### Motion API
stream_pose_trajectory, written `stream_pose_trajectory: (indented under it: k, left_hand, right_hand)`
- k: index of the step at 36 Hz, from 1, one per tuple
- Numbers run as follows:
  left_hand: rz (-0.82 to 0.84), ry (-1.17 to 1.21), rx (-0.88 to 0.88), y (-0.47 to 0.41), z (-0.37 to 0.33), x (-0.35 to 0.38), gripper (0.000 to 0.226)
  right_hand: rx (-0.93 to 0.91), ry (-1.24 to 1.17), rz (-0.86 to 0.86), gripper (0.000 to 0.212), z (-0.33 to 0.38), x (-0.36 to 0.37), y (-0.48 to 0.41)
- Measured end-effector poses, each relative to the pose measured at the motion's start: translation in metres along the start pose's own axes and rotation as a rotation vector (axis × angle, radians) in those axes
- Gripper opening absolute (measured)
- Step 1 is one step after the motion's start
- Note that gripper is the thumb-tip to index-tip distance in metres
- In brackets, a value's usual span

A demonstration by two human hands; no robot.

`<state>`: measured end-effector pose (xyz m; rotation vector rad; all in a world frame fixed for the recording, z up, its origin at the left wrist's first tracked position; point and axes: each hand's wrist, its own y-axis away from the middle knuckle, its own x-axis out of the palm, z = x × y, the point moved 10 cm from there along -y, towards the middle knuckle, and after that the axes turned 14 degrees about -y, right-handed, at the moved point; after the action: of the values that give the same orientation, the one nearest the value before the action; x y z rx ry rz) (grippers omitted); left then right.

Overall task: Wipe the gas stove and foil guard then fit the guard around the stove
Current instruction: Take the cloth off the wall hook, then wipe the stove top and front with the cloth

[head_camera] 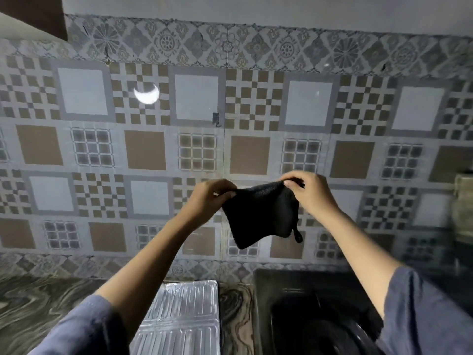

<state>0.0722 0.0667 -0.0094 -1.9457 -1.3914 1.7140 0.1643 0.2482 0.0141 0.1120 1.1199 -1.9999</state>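
A person holds a black cloth (261,213) spread in mid-air before a tiled wall (197,98). The left hand (210,198) pinches one top corner and the right hand (307,193) pinches the other. Below, the guard (179,316) lies flat on the desk (38,298), just left of the dark stove (307,303) at near right. The guard is not yet fitted round the stove. Whether either has been wiped cannot be told, so the fitting, and perhaps the wiping, appears to remain.
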Motion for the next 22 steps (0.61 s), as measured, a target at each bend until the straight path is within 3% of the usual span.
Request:
stream_pose_trajectory:
  k: [11, 22]
  left_hand:
    - [0.141, 0.097, -0.177, 0.045, -0.038, 0.084, 0.015]
    - [0.173, 0.36, -0.522, 0.103, -0.019, 0.14, 0.008]
  right_hand:
    - [0.143, -0.073, 0.156, 0.017, -0.059, -0.03, 0.056]
    - [0.158, -0.104, 0.417, 0.016, -0.093, -0.005, 0.071]
